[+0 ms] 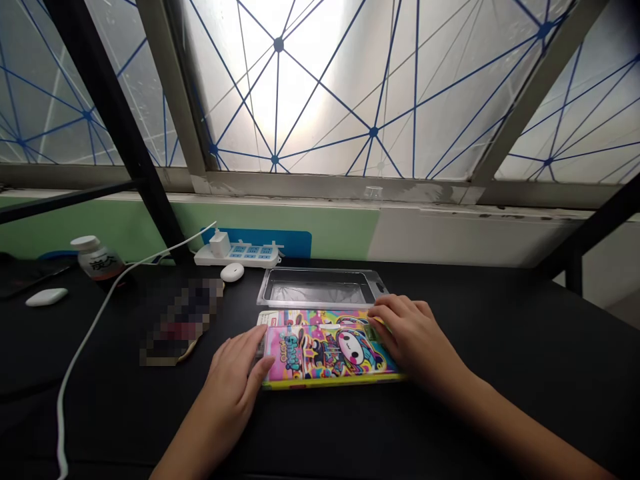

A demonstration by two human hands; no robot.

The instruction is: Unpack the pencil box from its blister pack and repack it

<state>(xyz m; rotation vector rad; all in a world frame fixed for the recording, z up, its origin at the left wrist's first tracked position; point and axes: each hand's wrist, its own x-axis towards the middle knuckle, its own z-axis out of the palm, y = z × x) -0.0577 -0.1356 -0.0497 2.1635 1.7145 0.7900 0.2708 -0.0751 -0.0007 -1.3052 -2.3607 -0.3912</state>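
A colourful cartoon pencil case (pixel 325 352) lies flat on the black table, its yellow edge facing me. My left hand (pixel 239 373) grips its left end, with the thumb over the front corner and the fingers along the side. At the right end, my right hand (pixel 407 333) holds the case with curled fingers resting over its far corner. Behind the case's top panel shows another printed strip (pixel 310 315) in the same bright pattern; whether it is part of the case I cannot tell. Just beyond is a clear plastic packaging tray (pixel 320 288), apart from both hands.
A white power strip (pixel 239 255) with a plugged-in charger stands by the wall. Left of the case are a blurred-out object (pixel 183 327), a round white item (pixel 232 272), a white-capped bottle (pixel 97 259) and a white mouse (pixel 47 297). A white cable (pixel 95 327) crosses the left side.
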